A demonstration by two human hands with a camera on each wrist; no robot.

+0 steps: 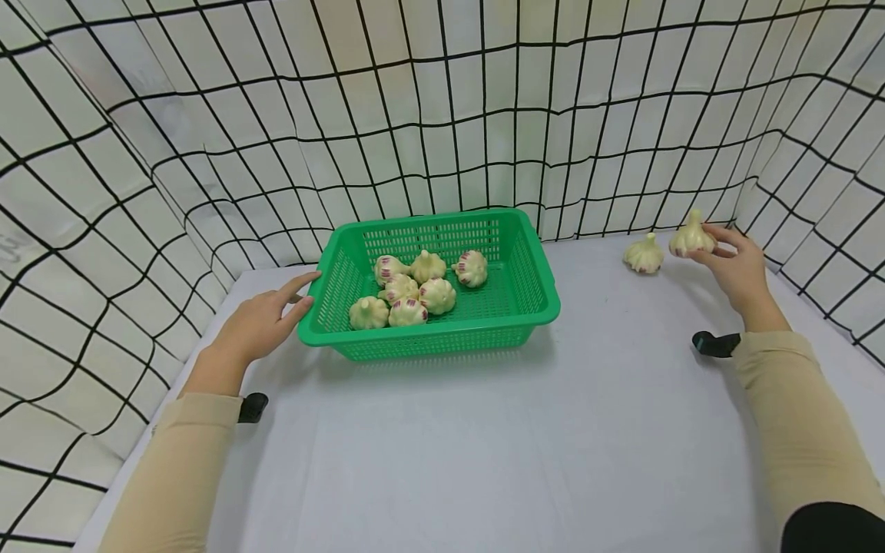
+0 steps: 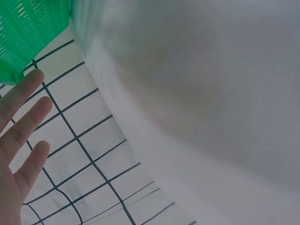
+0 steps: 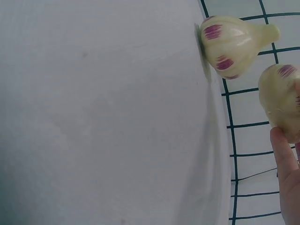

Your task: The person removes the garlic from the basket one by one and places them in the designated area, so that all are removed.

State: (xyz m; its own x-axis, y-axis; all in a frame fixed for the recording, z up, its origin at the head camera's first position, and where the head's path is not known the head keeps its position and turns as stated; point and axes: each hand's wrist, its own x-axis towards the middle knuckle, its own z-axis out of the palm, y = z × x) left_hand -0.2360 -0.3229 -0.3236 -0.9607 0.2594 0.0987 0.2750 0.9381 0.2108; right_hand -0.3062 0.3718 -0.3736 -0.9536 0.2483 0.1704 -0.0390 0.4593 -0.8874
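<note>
Pinched between the thumb and fingers of my right hand (image 1: 736, 265) is a garlic bulb (image 1: 692, 236) with its stem pointing up. A second garlic bulb (image 1: 644, 254) sits on the table just to its left; in the right wrist view this bulb (image 3: 229, 47) shows purple streaks. At the left end of a green plastic basket (image 1: 432, 336), my left hand (image 1: 259, 322) has its fingertips at the rim. Its fingers look straight and spread in the left wrist view. Several garlic bulbs (image 1: 437, 296) lie inside the basket, mostly toward its left half.
A white cloth (image 1: 442, 445) covers the table. Black grid netting (image 1: 484, 138) over white sheeting rises behind the basket and along both sides. The right hand and the bulbs beside it are close to the back right corner of the netting.
</note>
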